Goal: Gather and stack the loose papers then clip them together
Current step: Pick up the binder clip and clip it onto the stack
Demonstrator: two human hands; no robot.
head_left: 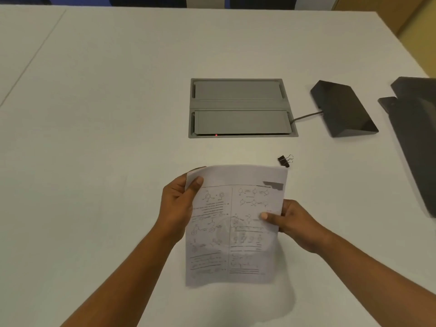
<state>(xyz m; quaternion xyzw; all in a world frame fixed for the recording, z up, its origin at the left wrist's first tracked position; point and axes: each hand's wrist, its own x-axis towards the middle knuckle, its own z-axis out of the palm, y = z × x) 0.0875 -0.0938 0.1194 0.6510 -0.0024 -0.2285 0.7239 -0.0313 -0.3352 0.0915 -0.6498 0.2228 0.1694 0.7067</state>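
Gripping the papers between your left hand and right hand, you leave the binder clip just beyond their top corner.

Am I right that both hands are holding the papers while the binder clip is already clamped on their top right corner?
Not quite: the head view shows the binder clip lying loose on the table, just beyond that corner. The left hand and right hand do hold the papers.

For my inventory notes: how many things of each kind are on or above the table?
Paper stack, held by left hand and right hand: 1
Binder clip: 1
Grey cable hatch: 1
Dark wedge-shaped devices: 2
Total: 5
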